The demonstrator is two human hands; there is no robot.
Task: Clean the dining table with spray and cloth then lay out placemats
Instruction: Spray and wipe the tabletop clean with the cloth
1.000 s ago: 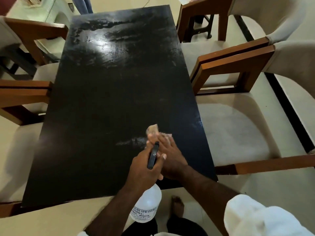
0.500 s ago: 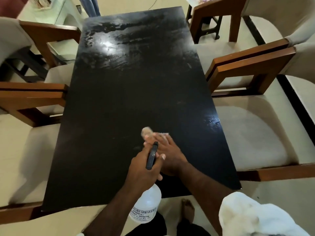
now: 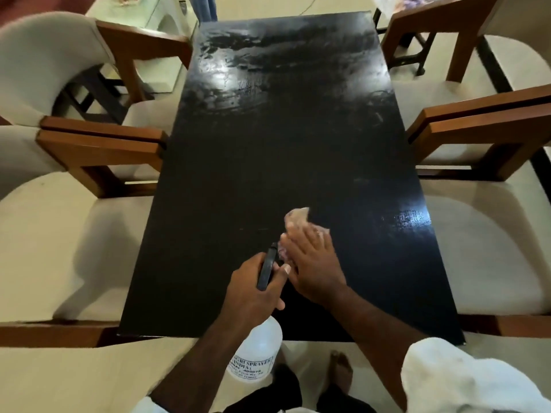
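Observation:
A long black dining table [image 3: 268, 150] runs away from me, its far half streaked with wet smears. My left hand [image 3: 253, 290] grips the black trigger head of a clear plastic spray bottle [image 3: 256, 353], which hangs over the table's near edge. My right hand [image 3: 313, 260] lies flat, fingers spread, pressing a small pinkish cloth [image 3: 296, 217] onto the tabletop just right of the sprayer. Only the cloth's far corner and left fringe show past the fingers. No placemats are in view.
Cream upholstered chairs with brown wooden arms flank the table: two on the left [image 3: 98, 144] and two on the right [image 3: 477, 129]. A pale cabinet [image 3: 143, 13] stands at the far left. My bare foot [image 3: 341, 374] shows below the near edge.
My view has shifted so the table sits more centred. The right hand and cloth have slid slightly away from me and to the right. The left hand keeps hold of the sprayer.

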